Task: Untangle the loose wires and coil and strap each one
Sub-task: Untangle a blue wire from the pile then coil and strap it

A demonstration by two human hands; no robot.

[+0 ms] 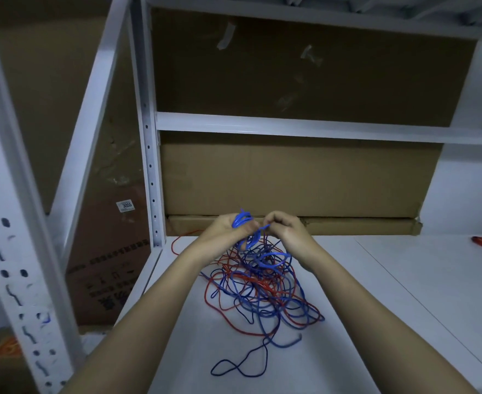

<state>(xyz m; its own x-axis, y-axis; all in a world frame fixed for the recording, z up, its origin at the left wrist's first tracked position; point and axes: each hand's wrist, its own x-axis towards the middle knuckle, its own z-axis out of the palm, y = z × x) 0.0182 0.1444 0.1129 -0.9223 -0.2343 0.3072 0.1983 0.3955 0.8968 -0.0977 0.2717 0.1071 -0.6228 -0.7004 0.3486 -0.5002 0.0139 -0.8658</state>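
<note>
Gripping a small bunch of blue loops (242, 221) in my left hand (228, 230), I had the fingers and thumb curled round them just above centre frame, held up off the white shelf surface (376, 294). My right hand (283, 227) sat just beside it, fingertips pinched on a short run of the same blue wire (264, 227) where it left the coil. Below both hands, in the middle of the frame, the tangle (259, 288) of blue and red wire lay spread on the shelf, strands crossing every which way. One red strand (182, 237) trailed off toward the left upright of the rack (151, 166), and a loose blue tail (242, 368) curled toward the lower centre.

This stuff looked light and limp to me, thin insulated wire with a bit of spring in it, so I judged the loops would try to pop open if my left grip slackened. The jacket seemed smooth, likely to slide through a pinch, which would suit feeding it but not pulling against a snag. Best hold, I reckoned, was right where I had it: coil clamped across all its turns, free strand taken close to the coil. Tugging hard risked tightening a knot down in the heap. Something red (480, 241) sat at the far right edge, too small to identify.
</note>
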